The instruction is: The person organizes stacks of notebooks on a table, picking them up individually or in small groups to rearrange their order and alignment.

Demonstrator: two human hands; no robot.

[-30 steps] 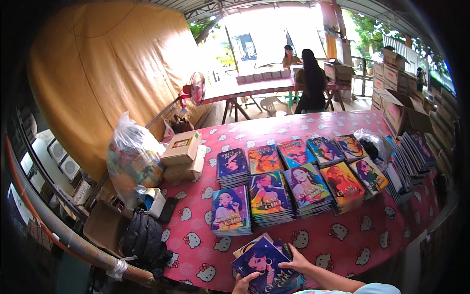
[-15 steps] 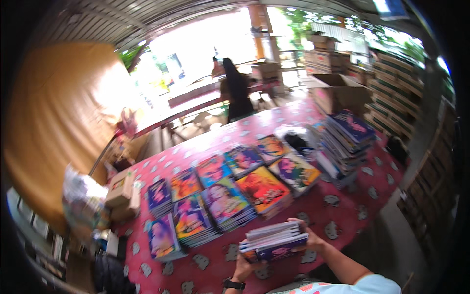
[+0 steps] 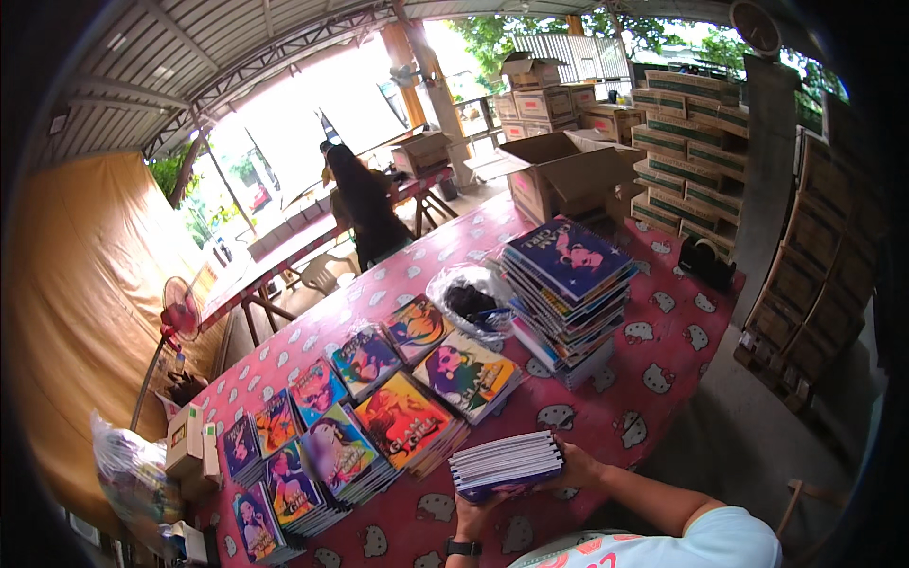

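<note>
Between my two hands I hold a stack of notebooks (image 3: 507,462) above the near edge of the table, its white page edges facing up. My left hand (image 3: 473,516), with a dark band at the wrist, grips the stack's left end from below. Closed on its right end is my right hand (image 3: 576,466). Left of them lie several piles of colourful illustrated notebooks in two rows, among them a red-orange pile (image 3: 407,421) and a yellow-and-purple pile (image 3: 469,374). Beyond my right hand stands a tall stack of spiral notebooks (image 3: 568,284) with a dark blue cover on top.
A pink patterned cloth covers the table (image 3: 653,327). A clear plastic bag with something black (image 3: 469,301) lies beside the tall stack. An open carton (image 3: 568,180) stands at the far end, a black tape dispenser (image 3: 705,265) at the right edge. A person (image 3: 365,204) sits beyond.
The view has swung right, so the table's things sit further left. The stack in my hands has been tipped so its page edges line up more evenly.
</note>
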